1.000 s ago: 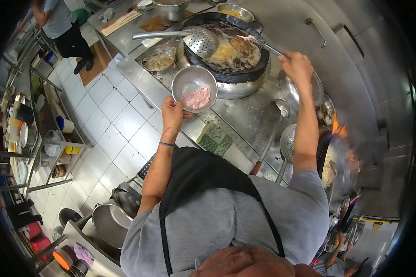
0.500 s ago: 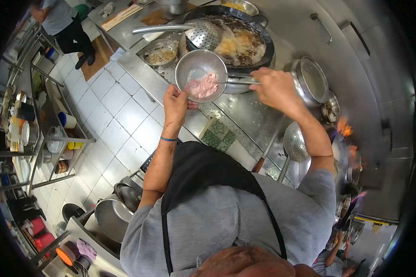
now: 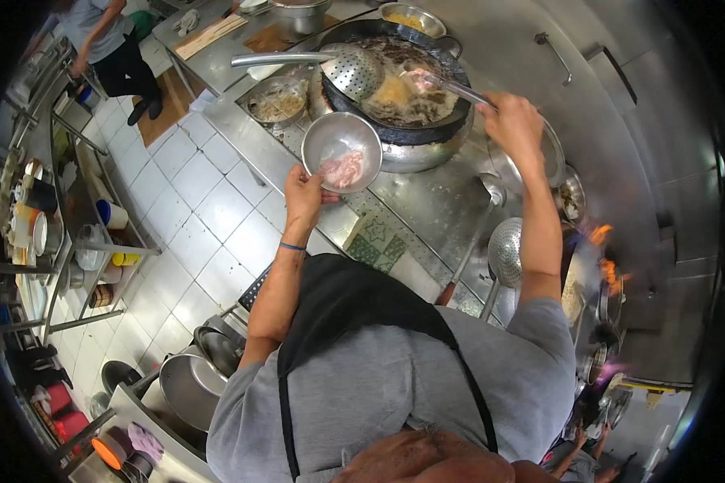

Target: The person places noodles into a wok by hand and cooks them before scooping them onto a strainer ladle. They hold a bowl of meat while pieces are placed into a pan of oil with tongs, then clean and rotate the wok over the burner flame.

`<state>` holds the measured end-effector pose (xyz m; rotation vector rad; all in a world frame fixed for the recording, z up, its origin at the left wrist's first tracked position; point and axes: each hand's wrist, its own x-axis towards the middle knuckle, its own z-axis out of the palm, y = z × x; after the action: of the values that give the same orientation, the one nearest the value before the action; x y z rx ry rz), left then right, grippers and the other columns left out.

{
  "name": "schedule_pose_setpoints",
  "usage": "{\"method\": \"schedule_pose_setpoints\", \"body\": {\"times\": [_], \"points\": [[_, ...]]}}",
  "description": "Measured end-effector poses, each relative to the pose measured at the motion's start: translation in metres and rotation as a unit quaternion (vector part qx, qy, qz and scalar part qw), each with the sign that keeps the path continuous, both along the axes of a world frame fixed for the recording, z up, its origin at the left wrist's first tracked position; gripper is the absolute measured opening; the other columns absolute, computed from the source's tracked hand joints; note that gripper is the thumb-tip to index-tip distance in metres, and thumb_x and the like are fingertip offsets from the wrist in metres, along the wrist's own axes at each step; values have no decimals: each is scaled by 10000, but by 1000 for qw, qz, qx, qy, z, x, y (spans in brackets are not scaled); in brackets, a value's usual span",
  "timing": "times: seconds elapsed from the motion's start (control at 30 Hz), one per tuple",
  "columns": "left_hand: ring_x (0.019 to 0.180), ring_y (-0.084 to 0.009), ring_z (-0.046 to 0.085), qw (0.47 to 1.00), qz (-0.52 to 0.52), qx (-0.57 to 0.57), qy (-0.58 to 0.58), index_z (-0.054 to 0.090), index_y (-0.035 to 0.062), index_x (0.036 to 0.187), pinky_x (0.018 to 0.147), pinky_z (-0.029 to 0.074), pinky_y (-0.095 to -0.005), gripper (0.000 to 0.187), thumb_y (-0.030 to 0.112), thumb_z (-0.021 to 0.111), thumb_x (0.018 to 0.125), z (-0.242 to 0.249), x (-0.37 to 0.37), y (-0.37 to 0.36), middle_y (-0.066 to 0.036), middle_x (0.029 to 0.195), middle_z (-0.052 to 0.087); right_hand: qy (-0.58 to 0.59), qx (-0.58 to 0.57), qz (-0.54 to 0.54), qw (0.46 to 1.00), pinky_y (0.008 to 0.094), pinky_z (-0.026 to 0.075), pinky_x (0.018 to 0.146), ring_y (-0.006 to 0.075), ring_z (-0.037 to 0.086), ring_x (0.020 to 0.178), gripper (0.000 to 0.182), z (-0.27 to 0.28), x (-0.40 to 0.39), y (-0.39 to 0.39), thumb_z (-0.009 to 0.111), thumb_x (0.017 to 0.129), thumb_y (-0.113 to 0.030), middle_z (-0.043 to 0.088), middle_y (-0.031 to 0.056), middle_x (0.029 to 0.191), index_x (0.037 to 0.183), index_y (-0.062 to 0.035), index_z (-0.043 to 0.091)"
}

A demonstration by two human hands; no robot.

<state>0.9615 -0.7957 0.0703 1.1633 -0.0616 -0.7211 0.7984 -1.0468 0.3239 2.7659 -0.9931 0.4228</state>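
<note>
Overhead, the black wok [image 3: 427,121] of bubbling oil sits beyond both hands. Nearer, the left hand [image 3: 304,196] grasps the rim of a steel bowl [image 3: 330,138] holding raw meat [image 3: 344,169]; the right hand [image 3: 514,121] is clenched on tongs [image 3: 451,86] reaching over the wok.

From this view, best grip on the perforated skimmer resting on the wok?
Probably the long tubular handle of the perforated skimmer, near its free end at left. It juts past the wok rim over the counter, clear of the hot oil. Come from the left side; the right hand with tongs works the other side.
</note>
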Motion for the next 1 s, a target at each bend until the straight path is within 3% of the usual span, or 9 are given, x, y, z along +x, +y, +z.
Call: {"method": "schedule_pose_setpoints", "body": {"times": [0.17,0.27,0.37,0.43,0.5,0.57,0.77,0.8,1.0], "points": [[537,-244,662,1000,1,-28,10,410,28,887,428,599,-349,147,-25,542,925,11,-2,6,-91,753,528,89,2,-105,990,487,528,835,384,685,978,348,-50,28,-60,696,869,-381,723,176,1023,1109,-134,744],[535,-255,673,1000,16,2,-22,424,36,892,459,608,-349,145,-7,559,925,15,4,14,-133,740,601,23,39,-29,999,468,551,835,376,702,970,333,-31,16,-24,685,907,-323,729,169,1054,1153,-102,726],[540,-239,674,999,27,-10,-38,430,41,885,465,609,-340,144,2,560,934,18,4,15,-103,721,585,68,79,124,987,457,543,832,356,691,981,307,-19,1,26,704,884,-314,723,154,1055,1118,-118,730],[534,-225,667,998,20,-24,-50,431,46,881,460,606,-337,150,9,565,938,27,0,12,-87,713,574,125,87,204,967,441,554,821,346,697,960,305,-31,-4,55,712,880,-272,721,148,1066,1113,-75,721],[526,-213,660,998,9,-36,-59,431,52,878,453,603,-334,157,15,571,940,34,-2,8,-77,709,567,161,37,244,956,422,574,770,328,721,866,318,-47,-1,79,726,857,-232,728,135,1065,1111,-42,713],[518,-203,652,997,-2,-37,-64,430,56,876,445,599,-330,167,21,580,941,36,-3,6,-72,709,565,177,56,254,949,446,580,718,304,731,806,282,-52,4,83,690,887,-196,734,136,1022,1105,-20,718],[511,-197,648,998,15,-30,-52,424,63,878,426,589,-328,172,25,580,940,22,-1,4,-80,720,567,54,59,215,973,445,577,752,318,726,818,231,-7,-11,75,697,868,-201,744,124,991,1042,-63,758],[510,-203,647,999,12,-30,-43,422,63,881,425,589,-331,171,24,578,939,19,-1,4,-85,722,569,21,43,212,976,445,571,755,328,723,828,231,-7,-16,66,708,863,-226,741,111,1018,1054,-108,762],[501,-240,645,1000,7,-10,-9,416,57,900,431,592,-354,162,13,570,925,6,2,2,-107,727,577,-45,-7,83,996,468,546,794,372,700,902,237,24,3,35,710,865,-259,733,142,999,1058,-132,764]]}}
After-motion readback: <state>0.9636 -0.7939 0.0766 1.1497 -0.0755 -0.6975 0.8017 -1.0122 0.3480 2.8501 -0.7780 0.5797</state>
